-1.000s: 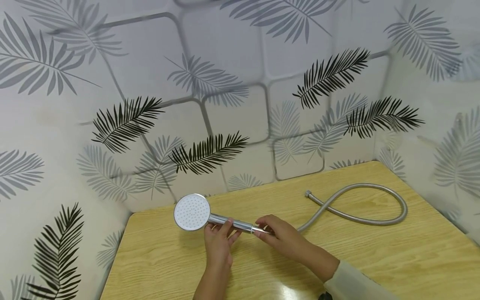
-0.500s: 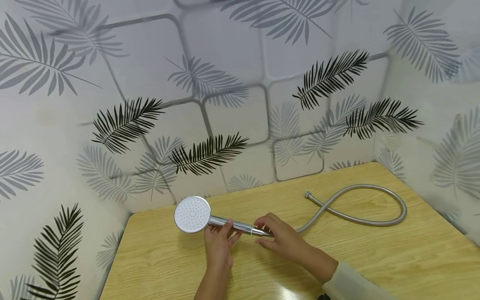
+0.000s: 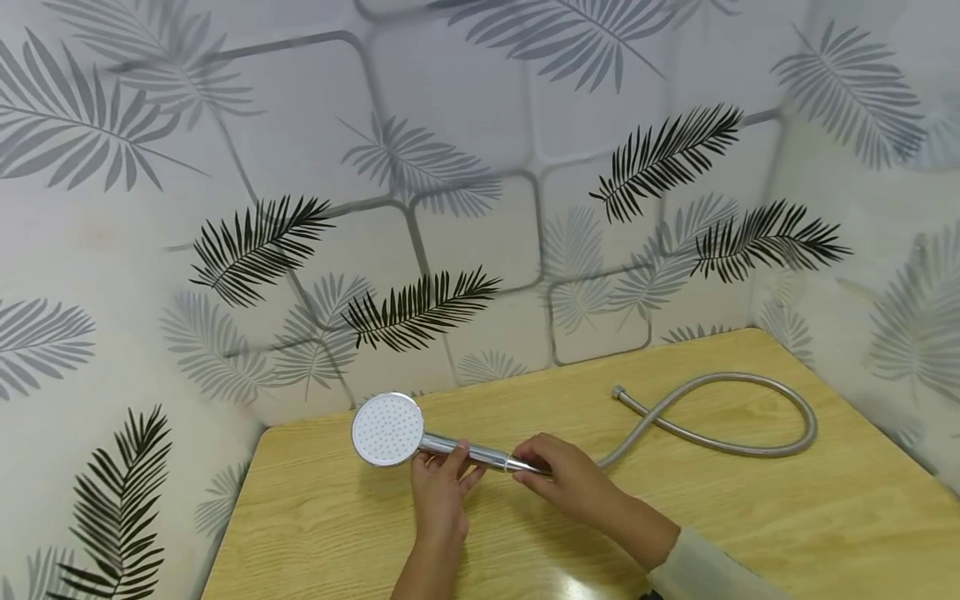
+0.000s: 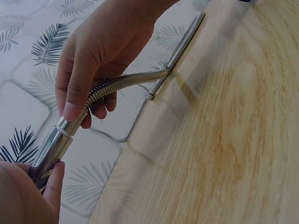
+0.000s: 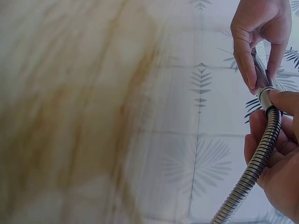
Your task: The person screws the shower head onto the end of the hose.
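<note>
A shower head (image 3: pixel 387 429) with a round white face and chrome handle is held above the table. My left hand (image 3: pixel 438 496) grips its handle around the middle, with the face turned up toward the head camera. At the handle's lower end, my right hand (image 3: pixel 573 479) pinches the metal end fitting (image 5: pixel 265 99) of a flexible shower hose (image 4: pixel 126 80). In the left wrist view the fitting meets the handle end. How far the two are joined cannot be told. From the right hand the hose runs to the right and loops on the table.
The wooden table (image 3: pixel 322 517) stands in a corner against walls covered with leaf-patterned wallpaper (image 3: pixel 465 242). The hose's free end, a small metal nut (image 3: pixel 618 392), lies toward the back of the table, beside the loop at the right.
The right thumb and fingers were spread a little away from the fitting half a second ago and now close on it again. The left hand and shower head stay nearly still.
</note>
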The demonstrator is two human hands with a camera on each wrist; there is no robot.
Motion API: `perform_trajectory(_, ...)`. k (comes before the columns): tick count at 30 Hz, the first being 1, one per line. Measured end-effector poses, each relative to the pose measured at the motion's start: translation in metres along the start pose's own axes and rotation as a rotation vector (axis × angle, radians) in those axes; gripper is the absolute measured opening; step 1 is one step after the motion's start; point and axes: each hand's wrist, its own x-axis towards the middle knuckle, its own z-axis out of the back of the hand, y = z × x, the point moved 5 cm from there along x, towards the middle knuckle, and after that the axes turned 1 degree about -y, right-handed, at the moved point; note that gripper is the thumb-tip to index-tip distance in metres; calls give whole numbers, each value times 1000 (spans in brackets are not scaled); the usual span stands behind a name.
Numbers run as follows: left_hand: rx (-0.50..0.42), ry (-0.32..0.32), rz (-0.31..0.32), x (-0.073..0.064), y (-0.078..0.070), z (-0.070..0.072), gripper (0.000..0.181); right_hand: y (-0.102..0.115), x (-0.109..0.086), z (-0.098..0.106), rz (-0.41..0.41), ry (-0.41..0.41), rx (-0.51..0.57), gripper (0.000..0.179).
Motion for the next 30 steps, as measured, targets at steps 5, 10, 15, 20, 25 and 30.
perform_trajectory(5, 6, 2, -2, 0, 2, -1, 45, -3, -2, -1, -10, 25, 20, 25)
perform_trajectory(10, 31, 6, 8, 0, 3, -1, 45, -2, -3, -2, -35, 60, 19, 27)
perform_trajectory(15, 33, 8, 11, -1, 3, -1, 45, -2, -2, -4, -63, 109, 67, 26)
perform_trajectory(20, 30, 23, 6, -1, 2, -1, 44, -2, -1, -6, -78, 146, 133, 27)
perform_trajectory(25, 21, 48, 9, 0, 3, -1, 44, -2, -1, -4, -141, 150, 219, 28)
perform_trajectory(30, -22, 72, 12, -1, 3, -3, 44, -2, -2, -3, -206, 151, 335, 30)
